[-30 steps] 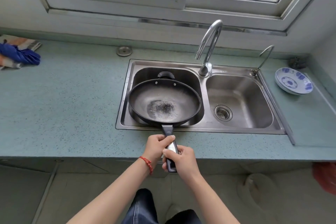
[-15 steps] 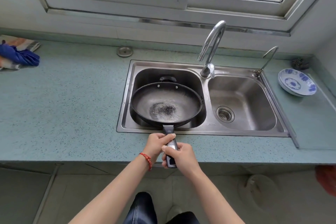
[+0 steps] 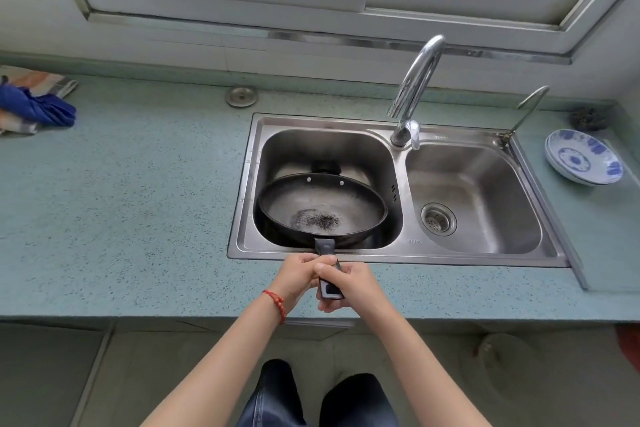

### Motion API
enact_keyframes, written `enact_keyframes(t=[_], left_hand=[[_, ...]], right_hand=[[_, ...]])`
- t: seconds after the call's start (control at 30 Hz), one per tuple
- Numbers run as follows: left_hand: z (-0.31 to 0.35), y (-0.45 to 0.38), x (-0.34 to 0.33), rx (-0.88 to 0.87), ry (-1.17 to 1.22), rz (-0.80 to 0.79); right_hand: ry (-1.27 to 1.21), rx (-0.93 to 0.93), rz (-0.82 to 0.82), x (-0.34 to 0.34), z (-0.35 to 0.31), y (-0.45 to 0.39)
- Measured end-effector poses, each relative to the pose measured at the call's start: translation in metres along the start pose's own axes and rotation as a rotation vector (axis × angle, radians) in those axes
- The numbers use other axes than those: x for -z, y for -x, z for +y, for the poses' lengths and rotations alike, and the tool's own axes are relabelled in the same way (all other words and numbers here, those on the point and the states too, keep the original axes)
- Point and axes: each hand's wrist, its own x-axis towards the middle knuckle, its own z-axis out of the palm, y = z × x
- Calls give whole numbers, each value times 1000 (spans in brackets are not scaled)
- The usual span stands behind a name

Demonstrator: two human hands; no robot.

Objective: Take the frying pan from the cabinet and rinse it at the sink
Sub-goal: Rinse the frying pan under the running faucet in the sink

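Observation:
A black frying pan with a speckled worn patch in its middle sits low inside the left basin of the steel double sink. Its dark handle sticks out over the sink's front rim. My left hand, with a red bead bracelet on the wrist, and my right hand are both wrapped around that handle above the counter's front strip. The curved chrome faucet stands behind the divider between the basins, its spout over the left basin. No water is running.
The right basin holds only a drain strainer. A blue-and-white plate lies on the counter to the right, near a small second tap. A blue cloth lies far left, a round metal cap behind the sink.
The pan has gone down into the left basin and a little toward me. Both hands stayed on the handle and moved closer to the sink's rim.

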Motion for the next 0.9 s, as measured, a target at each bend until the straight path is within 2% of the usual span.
enact_keyframes(t=[0.1, 0.2, 0.3, 0.53, 0.67, 0.9], left_hand=[[-1, 1, -1, 0, -31, 21], [-1, 8, -4, 20, -67, 31], [0, 17, -6, 26, -88, 52], [7, 25, -16, 38, -61, 190], [10, 25, -22, 59, -14, 242], [10, 26, -25, 101, -11, 306]], right_hand=[[109, 37, -8, 13, 11, -9], [141, 70, 76, 41, 20, -28], [70, 63, 180, 77, 19, -53], [-23, 59, 229, 150, -20, -127], [-137, 16, 345, 188, -48, -171], [-240, 148, 468, 213, -81, -211]])
